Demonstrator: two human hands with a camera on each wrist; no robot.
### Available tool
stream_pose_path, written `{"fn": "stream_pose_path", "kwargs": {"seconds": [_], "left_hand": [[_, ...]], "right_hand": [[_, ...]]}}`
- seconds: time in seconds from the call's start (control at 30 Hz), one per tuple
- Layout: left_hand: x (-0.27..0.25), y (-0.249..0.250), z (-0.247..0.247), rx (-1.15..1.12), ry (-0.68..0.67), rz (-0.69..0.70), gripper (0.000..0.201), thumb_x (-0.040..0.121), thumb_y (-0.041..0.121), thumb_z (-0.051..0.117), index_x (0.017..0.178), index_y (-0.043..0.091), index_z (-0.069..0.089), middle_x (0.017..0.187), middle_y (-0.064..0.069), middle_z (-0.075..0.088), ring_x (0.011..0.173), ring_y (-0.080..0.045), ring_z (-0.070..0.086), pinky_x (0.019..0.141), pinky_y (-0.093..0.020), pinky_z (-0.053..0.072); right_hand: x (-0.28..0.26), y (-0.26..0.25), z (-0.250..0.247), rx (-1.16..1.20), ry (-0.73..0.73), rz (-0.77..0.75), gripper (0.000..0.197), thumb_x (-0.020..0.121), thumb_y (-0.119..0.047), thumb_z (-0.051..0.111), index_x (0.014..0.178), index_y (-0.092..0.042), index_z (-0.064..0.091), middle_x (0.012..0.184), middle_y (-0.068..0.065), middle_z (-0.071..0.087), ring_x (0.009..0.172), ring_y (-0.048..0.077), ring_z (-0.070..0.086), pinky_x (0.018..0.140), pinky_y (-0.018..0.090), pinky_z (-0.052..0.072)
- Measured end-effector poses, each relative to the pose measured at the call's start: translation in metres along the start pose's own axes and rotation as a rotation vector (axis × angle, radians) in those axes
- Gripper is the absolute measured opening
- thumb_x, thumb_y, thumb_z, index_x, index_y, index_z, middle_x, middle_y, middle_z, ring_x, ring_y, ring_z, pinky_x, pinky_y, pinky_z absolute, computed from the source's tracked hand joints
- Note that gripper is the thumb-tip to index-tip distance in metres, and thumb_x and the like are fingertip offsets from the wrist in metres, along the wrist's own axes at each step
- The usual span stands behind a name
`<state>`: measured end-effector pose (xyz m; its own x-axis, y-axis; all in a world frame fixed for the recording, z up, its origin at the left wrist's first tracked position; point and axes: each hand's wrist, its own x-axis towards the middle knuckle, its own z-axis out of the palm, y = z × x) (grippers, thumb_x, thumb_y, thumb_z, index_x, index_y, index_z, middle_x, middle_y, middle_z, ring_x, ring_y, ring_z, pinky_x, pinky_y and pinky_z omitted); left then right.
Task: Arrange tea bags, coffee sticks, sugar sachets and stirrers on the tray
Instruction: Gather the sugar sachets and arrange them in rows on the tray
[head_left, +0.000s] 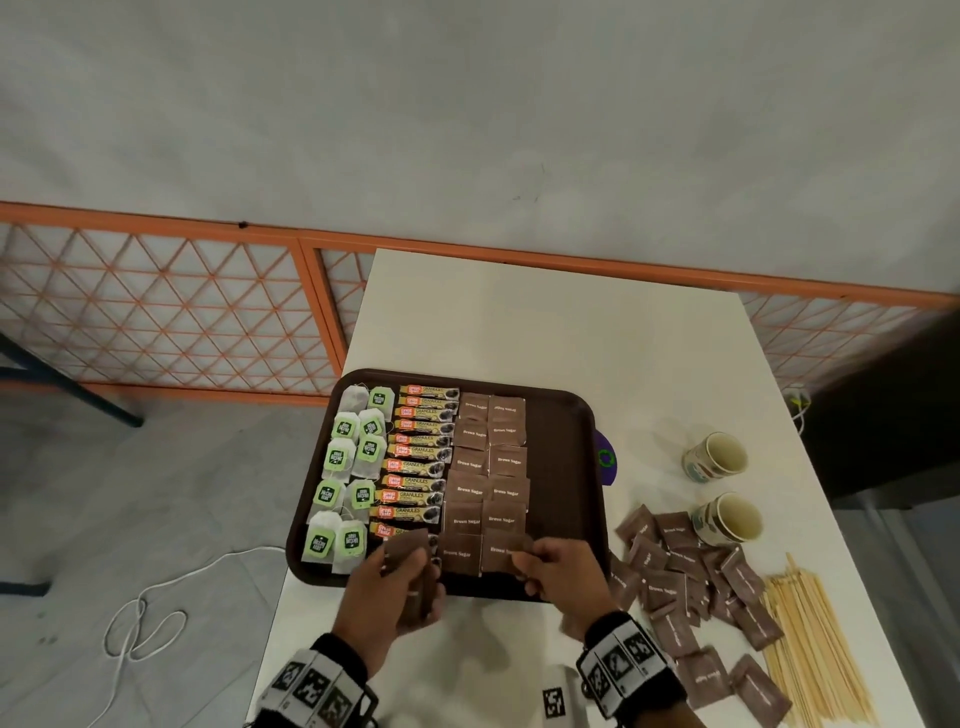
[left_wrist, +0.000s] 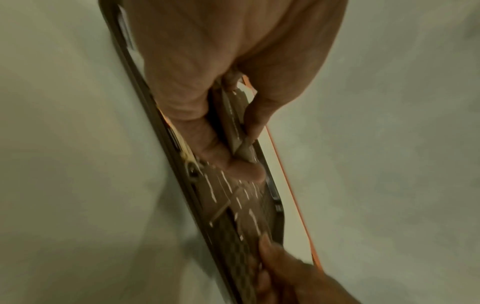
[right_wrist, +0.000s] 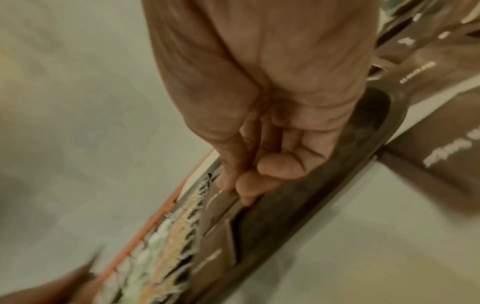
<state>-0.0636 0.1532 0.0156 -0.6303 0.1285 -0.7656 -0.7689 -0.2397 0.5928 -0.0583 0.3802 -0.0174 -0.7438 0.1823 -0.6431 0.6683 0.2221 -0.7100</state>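
Observation:
A brown tray holds tea bags at its left, a column of coffee sticks and two columns of brown sugar sachets. Over the tray's near edge my left hand grips a small stack of sachets; the left wrist view shows this stack between thumb and fingers. My right hand pinches the nearest sachet of the right column, which lies flat on the tray. The right wrist view shows its fingertips on that sachet's edge.
Loose sugar sachets are heaped on the white table right of the tray. Wooden stirrers lie at the near right. Two cups lie on their sides behind the heap. A purple item pokes out beside the tray's right rim.

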Motion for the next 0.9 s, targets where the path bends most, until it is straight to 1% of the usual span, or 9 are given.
{"fn": "stream_pose_path", "kwargs": {"seconds": [0.17, 0.4, 0.43, 0.5, 0.57, 0.63, 0.7, 0.8, 0.9], "left_hand": [[0.003, 0.01, -0.04, -0.04, 0.032, -0.031, 0.029, 0.093, -0.003, 0.053, 0.119, 0.01, 0.058, 0.098, -0.024, 0.068, 0.081, -0.035, 0.068, 0.066, -0.044, 0.058], [0.005, 0.009, -0.042, -0.058, -0.047, -0.041, 0.043, 0.088, -0.014, 0.041, 0.122, 0.007, 0.057, 0.104, -0.029, 0.066, 0.086, -0.04, 0.068, 0.072, -0.049, 0.057], [0.005, 0.009, -0.041, -0.063, -0.067, -0.043, 0.044, 0.087, -0.015, 0.04, 0.122, 0.006, 0.057, 0.104, -0.03, 0.066, 0.087, -0.041, 0.068, 0.075, -0.051, 0.057], [0.005, 0.011, -0.037, -0.058, -0.11, -0.045, 0.048, 0.085, -0.016, 0.037, 0.122, 0.006, 0.057, 0.104, -0.03, 0.067, 0.089, -0.042, 0.068, 0.08, -0.055, 0.056], [0.005, 0.015, -0.033, -0.041, -0.175, -0.043, 0.051, 0.086, -0.018, 0.035, 0.125, 0.006, 0.057, 0.105, -0.03, 0.068, 0.09, -0.041, 0.069, 0.083, -0.057, 0.055], [0.002, 0.019, -0.028, -0.027, -0.266, -0.042, 0.051, 0.087, -0.018, 0.035, 0.128, 0.005, 0.056, 0.108, -0.031, 0.066, 0.091, -0.04, 0.069, 0.082, -0.056, 0.056], [-0.001, 0.025, -0.023, -0.024, -0.351, -0.044, 0.052, 0.088, -0.019, 0.035, 0.128, 0.006, 0.058, 0.11, -0.031, 0.066, 0.095, -0.041, 0.067, 0.081, -0.053, 0.057], [-0.005, 0.03, -0.012, 0.012, -0.443, -0.061, 0.056, 0.089, -0.019, 0.035, 0.128, 0.012, 0.06, 0.116, -0.032, 0.065, 0.101, -0.046, 0.064, 0.08, -0.052, 0.058], [-0.008, 0.032, 0.0, 0.077, -0.518, -0.079, 0.055, 0.091, -0.018, 0.038, 0.134, 0.014, 0.05, 0.121, -0.032, 0.063, 0.104, -0.048, 0.064, 0.08, -0.052, 0.058]], "right_hand": [[0.019, 0.009, 0.003, -0.139, -0.01, 0.043, 0.019, 0.086, -0.011, 0.074, 0.068, -0.013, 0.068, 0.06, 0.002, 0.065, 0.041, 0.007, 0.05, 0.044, 0.016, 0.041], [0.025, 0.008, 0.013, -0.193, 0.115, 0.085, 0.022, 0.078, -0.012, 0.081, 0.066, -0.008, 0.063, 0.057, 0.005, 0.065, 0.036, 0.007, 0.052, 0.043, 0.02, 0.046], [0.026, 0.008, 0.015, -0.212, 0.14, 0.093, 0.024, 0.076, -0.013, 0.082, 0.065, -0.009, 0.061, 0.059, 0.005, 0.066, 0.038, 0.007, 0.053, 0.045, 0.022, 0.049], [0.026, 0.008, 0.016, -0.302, 0.176, 0.094, 0.028, 0.072, -0.023, 0.084, 0.063, -0.014, 0.06, 0.07, 0.006, 0.069, 0.056, 0.011, 0.062, 0.057, 0.028, 0.054], [0.022, 0.004, 0.013, -0.386, 0.206, 0.078, 0.031, 0.07, -0.033, 0.085, 0.066, -0.018, 0.058, 0.079, 0.003, 0.07, 0.073, 0.014, 0.063, 0.064, 0.025, 0.048], [0.014, -0.004, 0.008, -0.394, 0.24, 0.025, 0.034, 0.071, -0.037, 0.084, 0.069, -0.017, 0.057, 0.075, -0.001, 0.066, 0.071, 0.012, 0.06, 0.06, 0.024, 0.044], [0.003, -0.018, 0.006, -0.365, 0.258, -0.106, 0.035, 0.077, -0.038, 0.08, 0.07, -0.015, 0.055, 0.066, -0.005, 0.06, 0.061, 0.008, 0.053, 0.056, 0.02, 0.041], [-0.019, -0.048, 0.006, -0.279, 0.147, -0.32, 0.032, 0.086, -0.046, 0.069, 0.074, -0.018, 0.06, 0.065, -0.006, 0.059, 0.059, 0.004, 0.051, 0.061, 0.02, 0.044], [-0.037, -0.067, 0.015, -0.226, -0.127, -0.423, 0.024, 0.091, -0.042, 0.064, 0.087, -0.02, 0.071, 0.074, -0.006, 0.068, 0.067, 0.004, 0.062, 0.07, 0.018, 0.049]]}}
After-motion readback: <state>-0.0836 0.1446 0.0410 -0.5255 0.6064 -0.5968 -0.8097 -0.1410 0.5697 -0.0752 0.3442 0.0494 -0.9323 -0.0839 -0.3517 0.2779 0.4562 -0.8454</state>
